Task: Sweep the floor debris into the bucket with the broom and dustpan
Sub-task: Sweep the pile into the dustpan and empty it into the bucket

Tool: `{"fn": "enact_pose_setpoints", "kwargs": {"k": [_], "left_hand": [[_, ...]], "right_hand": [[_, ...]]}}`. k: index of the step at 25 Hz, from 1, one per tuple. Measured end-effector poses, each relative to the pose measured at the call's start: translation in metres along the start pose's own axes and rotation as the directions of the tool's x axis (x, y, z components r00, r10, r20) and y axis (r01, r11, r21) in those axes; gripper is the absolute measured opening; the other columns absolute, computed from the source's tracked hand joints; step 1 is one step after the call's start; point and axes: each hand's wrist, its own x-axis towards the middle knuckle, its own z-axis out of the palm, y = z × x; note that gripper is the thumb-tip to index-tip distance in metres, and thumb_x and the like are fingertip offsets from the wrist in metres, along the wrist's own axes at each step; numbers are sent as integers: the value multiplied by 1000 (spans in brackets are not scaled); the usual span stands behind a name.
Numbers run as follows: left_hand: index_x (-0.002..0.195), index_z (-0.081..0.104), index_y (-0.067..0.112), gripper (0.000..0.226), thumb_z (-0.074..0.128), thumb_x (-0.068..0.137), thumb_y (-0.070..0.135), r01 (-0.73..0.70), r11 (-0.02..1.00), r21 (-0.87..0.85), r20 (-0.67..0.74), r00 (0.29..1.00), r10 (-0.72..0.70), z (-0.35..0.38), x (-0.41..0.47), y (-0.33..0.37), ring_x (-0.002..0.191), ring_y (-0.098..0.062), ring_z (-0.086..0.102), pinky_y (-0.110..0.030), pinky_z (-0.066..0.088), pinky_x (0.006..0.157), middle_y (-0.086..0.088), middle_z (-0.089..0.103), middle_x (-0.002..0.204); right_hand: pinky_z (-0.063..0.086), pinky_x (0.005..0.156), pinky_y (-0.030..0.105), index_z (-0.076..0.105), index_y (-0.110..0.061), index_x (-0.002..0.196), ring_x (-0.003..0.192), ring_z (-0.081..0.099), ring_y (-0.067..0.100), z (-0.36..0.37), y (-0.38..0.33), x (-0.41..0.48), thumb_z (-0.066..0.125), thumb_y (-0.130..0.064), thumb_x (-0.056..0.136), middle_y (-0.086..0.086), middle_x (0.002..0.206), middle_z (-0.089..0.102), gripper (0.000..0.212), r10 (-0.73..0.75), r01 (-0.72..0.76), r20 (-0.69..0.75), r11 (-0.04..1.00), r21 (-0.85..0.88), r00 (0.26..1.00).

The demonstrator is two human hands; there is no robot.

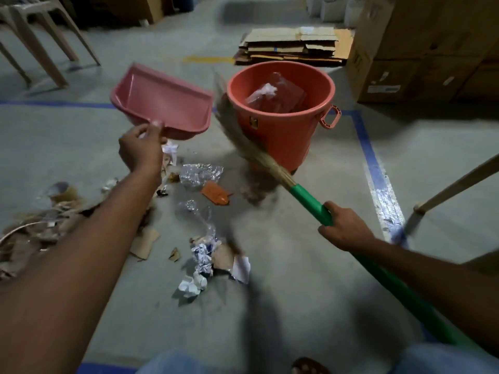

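Observation:
My left hand (141, 149) grips the handle of an empty pink dustpan (162, 101), held in the air left of the orange bucket (283, 130). My right hand (344, 228) is closed around the green handle of a straw broom (243, 130); its blurred bristles cross in front of the bucket's left side. Inside the bucket lie clear plastic and paper. Debris (199, 249) is scattered on the grey floor below the dustpan: crumpled white paper, clear plastic wrap (198, 174), an orange scrap (216, 195) and torn cardboard pieces (40, 228) to the left.
Flattened cardboard (294, 47) lies behind the bucket and large cartons (421, 47) stand at the right. Plastic chair legs (40, 49) are at the upper left, a wooden leg (456, 184) at the right. Blue tape lines (375, 168) mark the floor. My knees fill the bottom edge.

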Motion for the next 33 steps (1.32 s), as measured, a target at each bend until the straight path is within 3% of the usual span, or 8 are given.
{"fn": "enact_pose_setpoints", "kwargs": {"k": [4,6,10,17,21,26,30,33], "left_hand": [[104,78,14,38,77,81,45,261,962,81,11,965,-262,-68,-22,-105,50,-3,64,-32,63,65,1,77,76],[105,75,11,30,75,89,36,318,937,143,89,939,-333,-96,-35,-141,34,3,50,-15,45,43,-6,75,82],[112,74,10,30,73,92,33,375,908,186,88,914,-395,-163,-52,-188,31,-1,40,-11,27,32,-7,72,79],[108,74,20,28,76,90,40,399,909,121,-61,917,-394,-274,-62,-222,49,-9,42,-16,32,40,-2,71,78],[112,75,14,36,78,88,39,440,895,74,-57,898,-436,-299,-73,-232,52,-9,56,-26,40,54,-6,75,84],[113,70,14,24,74,93,27,409,900,152,-4,911,-413,-299,-100,-234,38,7,52,-10,34,39,-6,70,83],[119,71,13,32,73,93,32,438,889,135,-22,898,-439,-314,-115,-245,53,4,60,-20,39,53,-5,73,85],[122,69,17,32,72,94,31,445,889,111,-81,895,-438,-331,-120,-254,43,6,57,-11,37,41,-10,72,92]], "right_hand": [[45,59,29,51,-17,116,73,58,24,34,11,-26,62,-27,85,9,94,62,35,52,-31,166,992,-126,985],[51,48,31,48,-16,118,69,62,21,53,-2,-34,59,-22,87,6,93,58,34,94,-74,260,994,-86,961],[59,46,40,49,-14,119,56,65,25,92,-42,-40,61,-13,79,16,89,64,41,125,-169,344,980,102,931],[57,60,41,53,-24,109,69,64,26,103,-101,-32,63,-26,75,6,85,62,36,-116,106,192,993,58,975],[48,57,32,51,-21,119,66,60,22,97,-68,-48,67,-22,84,3,79,58,38,-53,51,103,999,17,993],[59,48,41,53,-12,117,58,67,30,112,-72,-44,64,-17,84,12,81,65,36,13,-8,273,1000,-18,962],[50,42,34,55,-12,107,57,65,28,127,-127,-26,61,-13,80,12,80,64,27,-160,167,330,986,9,930],[41,52,29,52,-19,108,66,57,18,122,-148,-22,61,-18,81,5,81,60,28,-288,319,294,946,-61,911]]}}
